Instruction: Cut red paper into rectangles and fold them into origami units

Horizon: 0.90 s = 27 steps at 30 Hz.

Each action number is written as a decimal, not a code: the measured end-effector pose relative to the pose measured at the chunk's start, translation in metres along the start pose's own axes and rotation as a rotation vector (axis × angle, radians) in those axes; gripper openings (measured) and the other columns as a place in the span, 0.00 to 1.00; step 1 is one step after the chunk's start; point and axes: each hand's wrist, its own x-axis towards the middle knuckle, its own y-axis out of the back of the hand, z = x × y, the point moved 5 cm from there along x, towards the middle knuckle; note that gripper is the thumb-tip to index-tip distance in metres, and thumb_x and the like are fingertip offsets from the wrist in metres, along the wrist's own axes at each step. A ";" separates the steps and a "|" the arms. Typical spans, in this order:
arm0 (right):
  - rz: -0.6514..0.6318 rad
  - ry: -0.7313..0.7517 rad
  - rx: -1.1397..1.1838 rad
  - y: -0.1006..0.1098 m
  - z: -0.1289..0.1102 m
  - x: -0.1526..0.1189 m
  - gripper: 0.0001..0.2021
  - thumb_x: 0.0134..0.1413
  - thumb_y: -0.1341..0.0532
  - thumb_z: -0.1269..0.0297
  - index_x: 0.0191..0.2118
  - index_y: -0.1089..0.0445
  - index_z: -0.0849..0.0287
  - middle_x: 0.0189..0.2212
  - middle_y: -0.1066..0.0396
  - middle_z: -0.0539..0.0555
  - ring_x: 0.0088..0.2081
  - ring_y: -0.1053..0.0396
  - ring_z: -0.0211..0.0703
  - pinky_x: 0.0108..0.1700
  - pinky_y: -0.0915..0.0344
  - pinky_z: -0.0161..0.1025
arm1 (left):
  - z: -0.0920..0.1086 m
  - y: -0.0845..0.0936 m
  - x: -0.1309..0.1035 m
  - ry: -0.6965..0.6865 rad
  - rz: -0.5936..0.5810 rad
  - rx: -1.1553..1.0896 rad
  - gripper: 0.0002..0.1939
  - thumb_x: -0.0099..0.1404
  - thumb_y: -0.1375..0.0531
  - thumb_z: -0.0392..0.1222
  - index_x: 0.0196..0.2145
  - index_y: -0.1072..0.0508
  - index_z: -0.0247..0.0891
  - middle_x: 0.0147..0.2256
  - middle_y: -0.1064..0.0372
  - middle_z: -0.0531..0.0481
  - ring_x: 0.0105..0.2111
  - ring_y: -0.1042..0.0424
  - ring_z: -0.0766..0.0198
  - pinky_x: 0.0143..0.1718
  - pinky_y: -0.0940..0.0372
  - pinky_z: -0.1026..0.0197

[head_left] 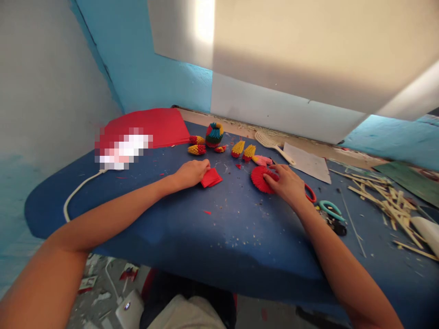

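Two bare hands are working over the blue table (236,256) in my head view, both arms reaching in from the near side. My left hand (192,174) is curling its fingers onto the far left edge of a small stack of red paper (211,177); I cannot tell whether they are pinching a sheet. The stack is lying flat, left of a red disc (259,179). My right hand (287,182) is lying over the disc's right side, thumb resting on its face; with the fingertips partly hidden, I cannot tell how firmly it is gripping.

Beyond the hands, a colourful round pot (214,137) is standing among yellow and red pieces (237,149), and a pink piece (262,160) is lying just beyond the disc. A brush (273,145) is lying farther right. Large red sheets (154,122) are covering the far left, while wooden sticks (391,196) are lying scattered on the right.
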 end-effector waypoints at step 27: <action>-0.037 0.860 0.507 0.015 -0.102 -0.057 0.10 0.61 0.48 0.67 0.40 0.30 0.60 0.26 0.26 0.52 0.26 0.30 0.34 0.28 0.43 0.32 | 0.059 0.008 -0.036 -0.292 -0.152 -0.529 0.13 0.67 0.51 0.45 0.36 0.31 0.35 0.32 0.30 0.49 0.32 0.32 0.65 0.33 0.40 0.65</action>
